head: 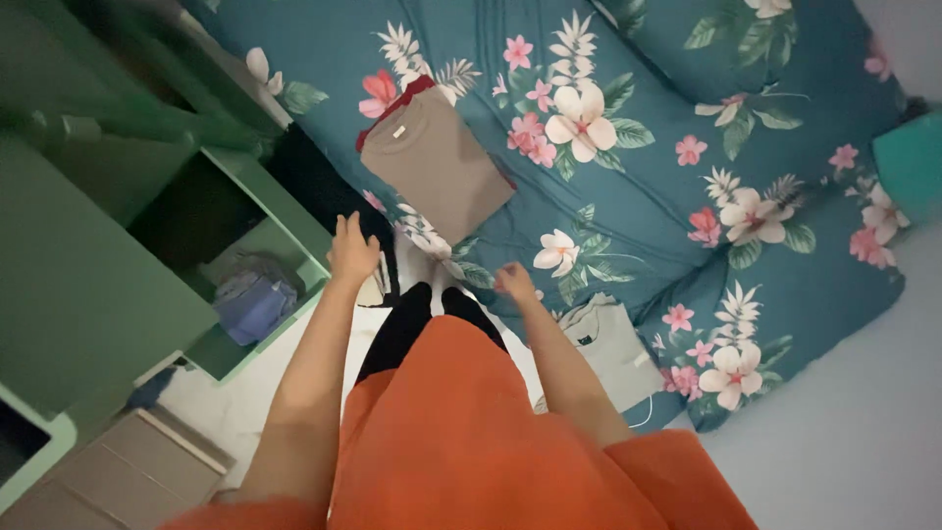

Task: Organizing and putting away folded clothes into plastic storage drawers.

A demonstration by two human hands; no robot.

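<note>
My left hand [351,250] is stretched out with fingers apart, holding nothing, between the open green drawer [294,231] and the bed edge. My right hand [513,281] hangs loosely curled and empty over the edge of the teal floral bedspread [648,186]. A folded brown shirt [437,162] lies on a folded red garment [392,103] on the bed, beyond both hands. A folded pale grey shirt [613,348] rests on the bedspread just right of my right forearm. My orange top and black trousers fill the lower middle.
The open drawer holds a bundled blue-purple cloth [253,302]. A green cabinet [69,285] stands at the left, beige drawer fronts [128,471] below it. A dark item [314,177] lies between cabinet and bed. A teal object [911,162] sits at the right edge.
</note>
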